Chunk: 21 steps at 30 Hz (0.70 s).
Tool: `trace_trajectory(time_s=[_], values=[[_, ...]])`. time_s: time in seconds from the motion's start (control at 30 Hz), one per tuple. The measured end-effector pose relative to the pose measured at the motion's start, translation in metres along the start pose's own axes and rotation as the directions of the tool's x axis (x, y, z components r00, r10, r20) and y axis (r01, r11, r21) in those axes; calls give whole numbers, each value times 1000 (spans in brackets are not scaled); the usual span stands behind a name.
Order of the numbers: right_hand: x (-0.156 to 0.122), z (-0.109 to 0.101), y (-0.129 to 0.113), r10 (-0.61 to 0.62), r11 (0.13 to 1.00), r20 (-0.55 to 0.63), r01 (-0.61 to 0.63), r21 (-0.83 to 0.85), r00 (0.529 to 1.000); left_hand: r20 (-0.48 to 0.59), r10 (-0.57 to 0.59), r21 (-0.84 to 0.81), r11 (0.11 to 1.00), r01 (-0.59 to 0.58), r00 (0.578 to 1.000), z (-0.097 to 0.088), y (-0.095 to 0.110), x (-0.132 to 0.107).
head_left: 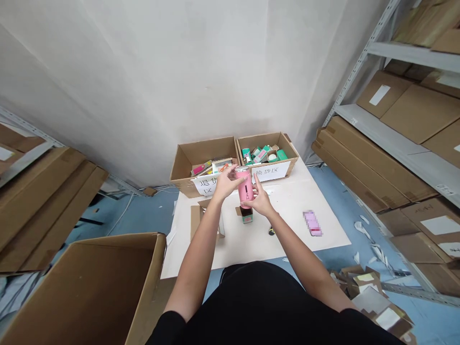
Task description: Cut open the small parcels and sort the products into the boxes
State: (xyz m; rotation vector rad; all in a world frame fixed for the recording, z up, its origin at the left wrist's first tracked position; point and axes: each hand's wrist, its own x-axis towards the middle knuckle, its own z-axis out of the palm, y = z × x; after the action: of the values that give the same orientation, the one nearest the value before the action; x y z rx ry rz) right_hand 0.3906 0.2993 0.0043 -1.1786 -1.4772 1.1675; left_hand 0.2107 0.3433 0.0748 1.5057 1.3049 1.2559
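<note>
Both hands hold a pink can (245,189) with a silver top and dark lettering, tilted slightly above the table. My left hand (225,184) grips its upper left side, the thumb across the front. At the lower right, my right hand (262,200) has its fingers around the base and side. Just below the can, a small green box (247,218) stands on the table with its top flaps apart. An opened brown carton (196,223) lies to the left, partly behind my left forearm.
Two labelled cardboard bins, the left bin (185,184) and the right bin (293,165), hold small packages at the table's back. A pink phone-like object (312,223), blurred out, lies right on the white table (323,201). A large open carton (118,239) stands at left; loaded shelves (395,50) flank the right.
</note>
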Motion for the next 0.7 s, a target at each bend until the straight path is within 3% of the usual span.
trace_trajectory(time_s=[0.13, 0.2, 0.27, 0.33, 0.4, 0.53, 0.7], values=[[4, -3, 45, -22, 993, 138, 5, 121, 990, -3, -55, 54, 997, 55, 998, 0, -20, -1], [5, -5, 78, 43, 986, 159, -68, 154, 986, -12, -99, 89, 991, 100, 995, 1, -39, -4], [5, -5, 112, 213, 973, 56, -216, 76, 976, -5, -146, 105, 984, 146, 989, 3, -62, -10], [2, -1, 143, 365, 928, -63, -368, -51, 929, 4, -182, 82, 980, 181, 983, 5, -86, -17], [-2, 8, 166, 432, 883, -117, -446, -146, 894, 0, -213, 63, 975, 212, 977, 10, -108, -24], [-9, 26, 189, 383, 876, -112, -399, -271, 917, 0, -253, 31, 967, 253, 968, 23, -143, -37], [-10, 32, 196, 370, 844, -135, -393, -364, 919, 53, -304, 53, 952, 301, 951, 41, -184, -58]])
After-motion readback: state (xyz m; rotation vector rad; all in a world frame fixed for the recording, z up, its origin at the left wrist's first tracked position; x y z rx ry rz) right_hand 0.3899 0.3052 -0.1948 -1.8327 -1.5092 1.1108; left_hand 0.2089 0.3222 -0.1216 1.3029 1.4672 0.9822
